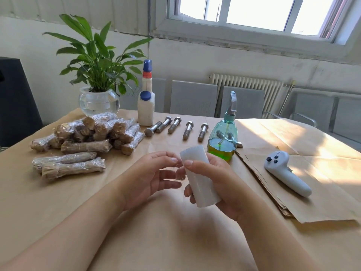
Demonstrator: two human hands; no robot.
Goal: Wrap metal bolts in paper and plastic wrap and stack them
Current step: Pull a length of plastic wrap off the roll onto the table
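My right hand [220, 184] grips a white roll of plastic wrap [199, 177] above the middle of the table, thumb across its front. My left hand [154, 175] is right beside the roll, its thumb and forefinger pinching at the roll's edge where thin clear film shows. Several bare metal bolts [176, 127] lie in a row at the back. A pile of wrapped bolts [93, 132] sits at the left, with three more wrapped bolts [72, 165] lying in front of it. A stack of brown paper sheets [304, 194] lies at the right.
Brown paper covers the table [136, 222]. A green spray bottle [223, 142] stands just behind the roll. A white bottle with blue caps [146, 106] and a potted plant in a glass bowl [98, 100] stand at the back left. A white controller [285, 172] rests on the sheets.
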